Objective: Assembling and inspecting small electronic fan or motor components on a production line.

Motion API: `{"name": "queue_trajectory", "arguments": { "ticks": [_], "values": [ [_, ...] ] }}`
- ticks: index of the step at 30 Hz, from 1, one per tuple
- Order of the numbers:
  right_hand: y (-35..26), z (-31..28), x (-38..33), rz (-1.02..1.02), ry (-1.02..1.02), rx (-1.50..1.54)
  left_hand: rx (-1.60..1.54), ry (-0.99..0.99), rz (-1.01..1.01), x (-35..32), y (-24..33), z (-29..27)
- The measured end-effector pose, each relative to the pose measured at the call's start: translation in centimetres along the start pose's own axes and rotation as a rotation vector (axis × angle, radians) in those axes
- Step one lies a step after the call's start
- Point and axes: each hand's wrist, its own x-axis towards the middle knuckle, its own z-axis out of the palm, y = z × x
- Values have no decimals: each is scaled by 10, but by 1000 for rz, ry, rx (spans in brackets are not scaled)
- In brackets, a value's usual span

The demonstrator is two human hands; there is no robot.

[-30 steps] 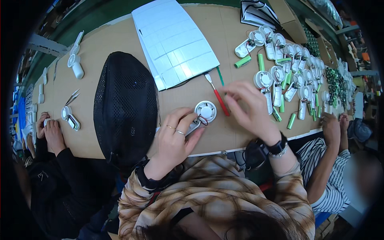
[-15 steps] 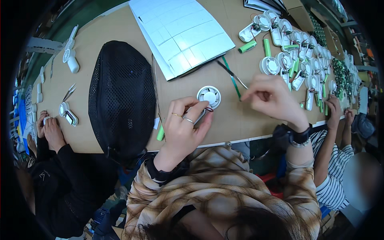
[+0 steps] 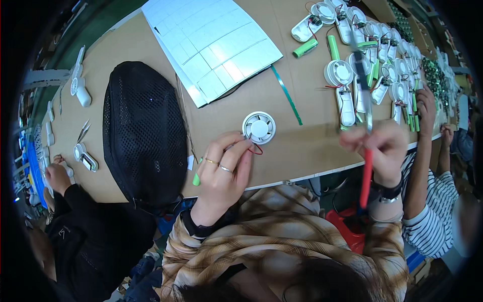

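My left hand (image 3: 224, 166) is closed on a small white handheld fan; its round vented head (image 3: 259, 128) shows beyond my fingertips, while my fingers hide most of its lower part. A thin red wire (image 3: 257, 150) loops out beside those fingertips. Partly behind the hand, a green cylindrical battery (image 3: 196, 177) pokes out. My right hand (image 3: 380, 148), off to the right and raised, grips a long thin tool (image 3: 368, 176) with a red lower part, a metal stretch and a dark upper part. The tool is blurred, and its kind cannot be made out.
A black mesh bag (image 3: 146, 136) lies left of my hands. White sheets (image 3: 216, 48) and a green strip (image 3: 287, 95) lie beyond. Several fan bodies with green batteries (image 3: 344, 103) crowd the right side. Co-workers' hands (image 3: 58, 176) are at the left and right (image 3: 426, 108).
My right hand has moved right and down and now holds the long tool. The dark-and-metal tool has left the table beside the green strip. My left hand keeps the fan.
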Motion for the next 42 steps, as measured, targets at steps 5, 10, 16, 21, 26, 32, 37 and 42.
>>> {"name": "queue_trajectory", "arguments": {
  "ticks": [5, 10, 16, 21, 26, 32, 37, 42],
  "values": [
    [-8, 15, -6, -236, 80, -85, -24, -4, -16, 0, 1, 0],
    [-2, 29, 7, -334, 183, 16, -24, -3, -18, -5, -2, 1],
    [-8, 55, 10, -288, 206, 40, -78, -14, -68, -5, -2, 2],
    [-1, 47, 14, -339, -232, -276, -58, -24, -56, -5, -4, 0],
    [0, 46, 17, -246, -298, -301, -41, -23, -79, -6, -4, 2],
    [0, 44, 27, -275, -414, -335, -46, -11, -82, -5, -5, 1],
    [9, 50, 28, -445, -307, -355, -64, -4, -92, -4, -4, 2],
    [8, 51, 30, -474, -323, -348, -60, -10, -106, -4, -4, 1]
  ]
}}
